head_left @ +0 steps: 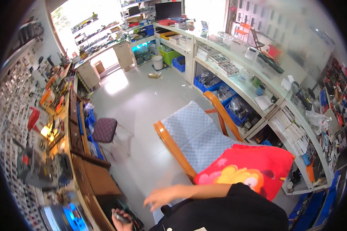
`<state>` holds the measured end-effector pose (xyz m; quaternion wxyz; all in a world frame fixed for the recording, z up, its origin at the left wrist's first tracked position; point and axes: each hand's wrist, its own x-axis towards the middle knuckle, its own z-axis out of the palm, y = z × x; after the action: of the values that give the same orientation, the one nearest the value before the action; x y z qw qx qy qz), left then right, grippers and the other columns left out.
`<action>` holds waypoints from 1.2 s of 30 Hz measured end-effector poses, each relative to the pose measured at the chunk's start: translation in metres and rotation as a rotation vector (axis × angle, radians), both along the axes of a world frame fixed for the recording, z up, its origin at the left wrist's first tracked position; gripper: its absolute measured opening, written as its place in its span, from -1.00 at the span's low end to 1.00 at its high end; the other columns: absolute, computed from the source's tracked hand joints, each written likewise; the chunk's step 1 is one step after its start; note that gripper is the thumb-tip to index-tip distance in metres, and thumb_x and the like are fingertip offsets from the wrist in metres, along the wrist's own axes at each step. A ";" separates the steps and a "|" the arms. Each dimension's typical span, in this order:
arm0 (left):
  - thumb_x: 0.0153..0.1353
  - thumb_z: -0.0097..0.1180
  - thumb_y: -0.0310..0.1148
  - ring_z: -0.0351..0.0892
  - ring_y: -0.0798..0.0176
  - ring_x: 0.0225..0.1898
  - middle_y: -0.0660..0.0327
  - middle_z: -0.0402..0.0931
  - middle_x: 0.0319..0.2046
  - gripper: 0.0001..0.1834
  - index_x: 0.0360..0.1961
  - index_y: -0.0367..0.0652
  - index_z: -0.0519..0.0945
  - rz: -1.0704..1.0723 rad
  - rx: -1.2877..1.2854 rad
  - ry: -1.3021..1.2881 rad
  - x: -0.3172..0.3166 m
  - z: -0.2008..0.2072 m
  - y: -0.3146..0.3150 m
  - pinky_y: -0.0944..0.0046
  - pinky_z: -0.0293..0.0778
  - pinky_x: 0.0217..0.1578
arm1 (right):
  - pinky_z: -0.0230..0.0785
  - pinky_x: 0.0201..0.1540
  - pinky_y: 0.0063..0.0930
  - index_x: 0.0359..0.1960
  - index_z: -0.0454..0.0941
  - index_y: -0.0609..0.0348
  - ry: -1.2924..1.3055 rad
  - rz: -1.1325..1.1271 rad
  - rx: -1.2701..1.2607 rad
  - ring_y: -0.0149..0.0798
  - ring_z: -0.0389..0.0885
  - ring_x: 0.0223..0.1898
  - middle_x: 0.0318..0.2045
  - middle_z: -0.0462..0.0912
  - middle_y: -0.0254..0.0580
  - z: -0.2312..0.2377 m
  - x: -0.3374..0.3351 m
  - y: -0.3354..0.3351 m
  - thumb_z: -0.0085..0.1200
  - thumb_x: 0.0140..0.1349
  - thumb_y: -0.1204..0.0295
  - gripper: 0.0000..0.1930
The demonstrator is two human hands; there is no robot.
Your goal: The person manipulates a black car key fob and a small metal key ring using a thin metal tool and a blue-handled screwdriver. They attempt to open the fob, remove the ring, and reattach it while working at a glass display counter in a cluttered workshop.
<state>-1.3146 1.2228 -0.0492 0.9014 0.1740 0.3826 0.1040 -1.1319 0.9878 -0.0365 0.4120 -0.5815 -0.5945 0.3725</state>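
At the lower left, my left hand (123, 226) is closed around a small dark, rounded object (121, 218) with a shiny edge. Its exact kind is too small to make out. My right forearm comes across from the black sleeve, and my right hand (159, 197) hangs apart from the left with nothing in it. Its fingers are stretched out and a little blurred. Below the left hand is a dark recess by the wooden workbench (86, 184). Close to my right arm lies a red patterned blanket (273, 161) on a wooden lounge chair with a grey-blue pad (194, 134).
Along the left run the bench's drawers, a key-cutting machine (36, 169), a lit screen (65, 217) and a wall of hanging small parts. A stool (105, 130) stands on the grey floor. At right are glass counters with blue bins (237, 109); a white bucket (157, 62) stands farther back.
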 end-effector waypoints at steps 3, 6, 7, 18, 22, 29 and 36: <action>0.09 -0.05 -0.20 0.43 0.40 -0.56 0.42 0.46 -0.59 -0.84 -0.55 0.05 0.48 0.221 0.002 0.100 0.037 -0.023 0.080 0.35 0.42 -0.61 | 0.33 -0.31 -0.40 -0.10 0.40 0.17 0.422 0.139 -0.134 -0.27 0.50 -0.38 -0.45 0.54 -0.14 -0.035 0.055 0.092 0.00 0.08 0.26 -0.63; 0.00 -0.02 -0.39 0.42 0.32 -0.50 0.34 0.48 -0.56 -0.92 -0.53 -0.03 0.53 0.218 -0.021 0.105 0.121 -0.028 0.149 0.29 0.41 -0.53 | 0.36 -0.29 -0.32 -0.16 0.45 0.14 0.253 -0.549 -0.135 -0.22 0.52 -0.36 -0.38 0.57 -0.12 -0.115 0.155 0.119 -0.03 0.08 0.21 -0.66; 0.06 -0.03 -0.28 0.43 0.36 -0.49 0.37 0.48 -0.53 -0.89 -0.46 -0.02 0.51 0.164 -0.005 0.112 0.169 -0.027 0.174 0.35 0.41 -0.54 | 0.36 -0.26 -0.25 -0.23 0.48 0.14 -0.382 -0.716 0.009 -0.10 0.52 -0.32 -0.33 0.56 -0.07 -0.145 0.193 0.110 -0.08 0.08 0.24 -0.70; 0.16 -0.06 -0.29 0.43 0.33 -0.38 0.37 0.44 -0.32 -0.84 -0.23 0.01 0.46 -0.493 -0.038 -0.397 0.687 0.060 0.223 0.33 0.41 -0.47 | 0.34 -0.24 -0.14 -0.49 0.53 0.22 0.492 -2.109 -1.441 0.07 0.50 -0.29 -0.39 0.54 0.08 -0.241 0.193 -0.094 -0.05 -0.03 0.34 -0.79; 0.15 -0.07 -0.26 0.42 0.35 -0.37 0.38 0.45 -0.33 -0.82 -0.24 0.00 0.47 -0.468 -0.126 -0.341 0.797 0.040 0.217 0.37 0.39 -0.44 | 0.35 -0.22 -0.16 -0.46 0.55 0.20 0.490 -1.958 -1.183 0.06 0.50 -0.27 -0.36 0.54 0.07 -0.274 0.252 -0.055 -0.10 0.00 0.40 -0.81; 0.07 0.01 -0.21 0.42 0.37 -0.47 0.34 0.44 -0.52 -0.84 -0.37 0.00 0.50 -0.464 0.012 -0.077 0.936 -0.007 0.313 0.37 0.40 -0.52 | 0.35 -0.29 -0.34 -0.27 0.46 0.19 0.169 -1.741 -0.266 -0.12 0.54 -0.33 -0.39 0.56 -0.04 -0.209 0.598 0.045 -0.03 0.07 0.30 -0.74; 0.11 -0.08 -0.19 0.45 0.35 -0.39 0.37 0.48 -0.42 -0.77 -0.34 -0.08 0.49 -0.463 -0.039 0.089 1.148 -0.023 0.290 0.39 0.40 -0.46 | 0.34 -0.25 -0.35 -0.24 0.46 0.17 0.138 -1.966 -0.323 -0.14 0.52 -0.30 -0.35 0.56 -0.09 -0.081 0.806 0.082 -0.05 0.07 0.35 -0.76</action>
<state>-0.1662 1.5127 -0.0723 0.8867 0.2440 0.3737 -0.1206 -0.3261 1.0696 -0.1171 0.4869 -0.8413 0.2338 -0.0244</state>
